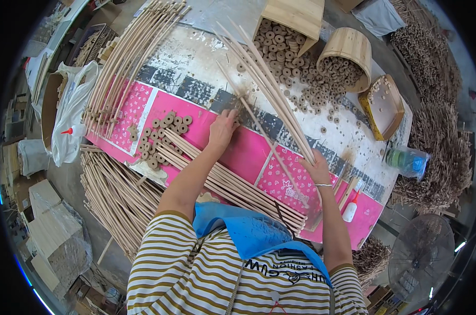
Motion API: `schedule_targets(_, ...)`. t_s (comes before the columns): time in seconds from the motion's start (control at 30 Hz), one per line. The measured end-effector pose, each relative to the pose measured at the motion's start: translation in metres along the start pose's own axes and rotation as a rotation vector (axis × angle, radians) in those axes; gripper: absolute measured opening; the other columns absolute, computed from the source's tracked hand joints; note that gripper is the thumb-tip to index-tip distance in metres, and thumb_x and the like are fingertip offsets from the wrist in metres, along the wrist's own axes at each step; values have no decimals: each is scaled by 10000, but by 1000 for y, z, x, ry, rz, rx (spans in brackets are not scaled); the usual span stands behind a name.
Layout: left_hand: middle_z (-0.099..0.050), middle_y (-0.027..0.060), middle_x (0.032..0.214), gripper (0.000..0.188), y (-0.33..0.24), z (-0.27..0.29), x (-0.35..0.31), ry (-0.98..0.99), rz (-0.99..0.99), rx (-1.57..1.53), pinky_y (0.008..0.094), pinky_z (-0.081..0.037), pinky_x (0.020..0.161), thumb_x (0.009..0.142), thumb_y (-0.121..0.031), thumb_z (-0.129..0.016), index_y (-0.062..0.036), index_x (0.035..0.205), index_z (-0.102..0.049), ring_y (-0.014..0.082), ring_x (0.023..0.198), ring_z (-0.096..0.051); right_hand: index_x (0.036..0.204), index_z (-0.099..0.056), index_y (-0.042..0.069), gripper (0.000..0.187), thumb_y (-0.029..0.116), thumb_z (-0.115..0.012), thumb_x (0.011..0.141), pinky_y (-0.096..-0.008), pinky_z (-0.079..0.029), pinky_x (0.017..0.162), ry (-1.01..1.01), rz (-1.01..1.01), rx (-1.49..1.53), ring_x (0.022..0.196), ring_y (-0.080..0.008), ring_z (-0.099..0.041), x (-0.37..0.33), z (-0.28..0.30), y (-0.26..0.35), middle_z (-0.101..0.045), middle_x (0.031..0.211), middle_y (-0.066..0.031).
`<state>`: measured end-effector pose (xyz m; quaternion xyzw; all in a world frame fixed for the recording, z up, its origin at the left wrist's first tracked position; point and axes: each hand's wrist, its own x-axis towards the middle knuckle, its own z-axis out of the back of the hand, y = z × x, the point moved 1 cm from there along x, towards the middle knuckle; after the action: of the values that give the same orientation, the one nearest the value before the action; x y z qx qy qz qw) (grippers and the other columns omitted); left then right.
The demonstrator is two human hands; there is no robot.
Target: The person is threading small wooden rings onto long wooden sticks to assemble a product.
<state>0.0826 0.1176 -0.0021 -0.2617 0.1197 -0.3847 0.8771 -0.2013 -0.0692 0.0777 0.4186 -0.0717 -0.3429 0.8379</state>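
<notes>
My right hand (316, 169) is closed round the lower ends of several long thin wooden sticks (280, 97), which slant up and away to the left over the table. My left hand (225, 127) is low over the pink mat with its fingers curled; what they pinch, if anything, is hidden. Just right of those fingers, a single wooden stick (256, 123) lies at a slant, its near end blurred. Left of my left forearm is a pile of round wooden rings (153, 146) with centre holes. Several sticks (238, 188) lie side by side along the near table edge.
Sticks with rings fitted (127, 65) are stacked at the far left. A wooden box (296, 13) and a wooden bucket (348, 50) spill rings across the table (196, 47). A glue bottle (349, 210) lies at right, near a yellow tray (374, 118). A fan (421, 252) stands beyond.
</notes>
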Motion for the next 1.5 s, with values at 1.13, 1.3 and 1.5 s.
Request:
schedule_targets(1.13, -653, 17, 817, 244, 90, 85, 36, -9, 688, -1679, 143, -346, 423, 928, -279, -621, -48, 997, -656, 59, 624, -570, 1165, -540, -2, 417, 64, -707, 789, -226, -514, 533, 435, -623, 710, 669, -140, -646, -163, 35, 96, -659, 805, -82)
schedule_targets(1.3, -606, -4, 741, 248, 93, 89, 33, 56, 615, -1681, 154, -337, 418, 914, -270, -642, -33, 970, -689, 49, 597, -557, 1168, -553, -1, 407, 58, -706, 795, -228, -506, 535, 441, -647, 704, 663, -128, -633, -164, 34, 90, -654, 822, -72)
schedule_targets(1.5, -605, -14, 746, 247, 77, 100, 33, 140, 564, -1422, 149, -332, 444, 924, -270, -622, -43, 982, -698, 38, 589, -534, 1127, -570, -4, 377, 58, -709, 782, -229, -490, 514, 431, -630, 687, 634, -126, -620, -162, 32, 88, -644, 776, -61)
